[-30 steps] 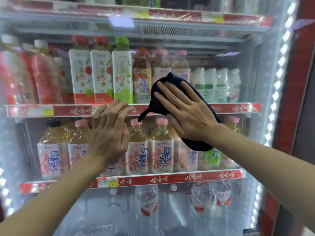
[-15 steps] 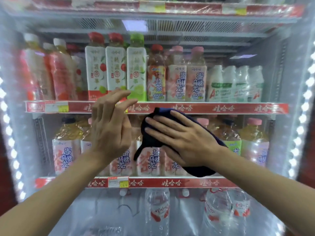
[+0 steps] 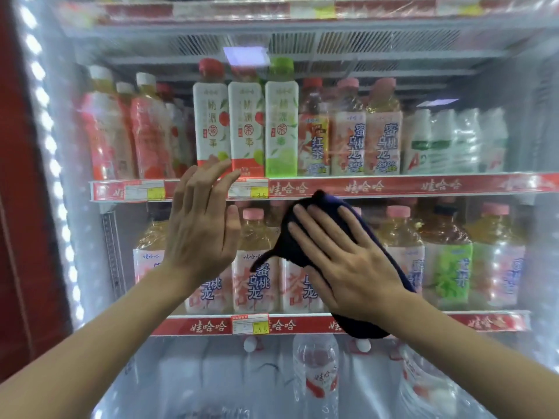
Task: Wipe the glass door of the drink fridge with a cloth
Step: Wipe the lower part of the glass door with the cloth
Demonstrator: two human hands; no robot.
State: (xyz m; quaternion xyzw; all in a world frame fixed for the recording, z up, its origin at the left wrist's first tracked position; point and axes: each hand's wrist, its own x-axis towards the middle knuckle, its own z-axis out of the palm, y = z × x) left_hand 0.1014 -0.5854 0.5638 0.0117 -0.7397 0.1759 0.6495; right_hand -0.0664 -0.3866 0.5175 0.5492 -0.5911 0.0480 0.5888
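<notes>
Glass door (image 3: 181, 373): fills nearly the whole frame; closed, with a milky haze and glare along the left edge, the right edge and the bottom
Light strip (image 3: 51, 146): a row of white lamps running down the left of the frame, beside the red fridge frame
Shelf rails (image 3: 393, 186): two red strips across the middle and lower frame, behind the glass
Drink bottles (image 3: 257, 276): rows of tea and water bottles on every shelf, all behind the glass
Right hand (image 3: 348, 261): centre right of the frame, flat with fingers spread wide, pressing the cloth against the door; it grips nothing
Left hand (image 3: 201, 225): centre left, fingers straight and loosely parted, holding nothing; whether it touches the glass I cannot tell
Cloth (image 3: 325, 202): dark blue, pinned between the right palm and the glass at mid-height, one corner trailing toward the left
Progress: judged mid-wipe; the centre band reads clearest, while the hazy edges, the bottom and the top strip look left to do
</notes>
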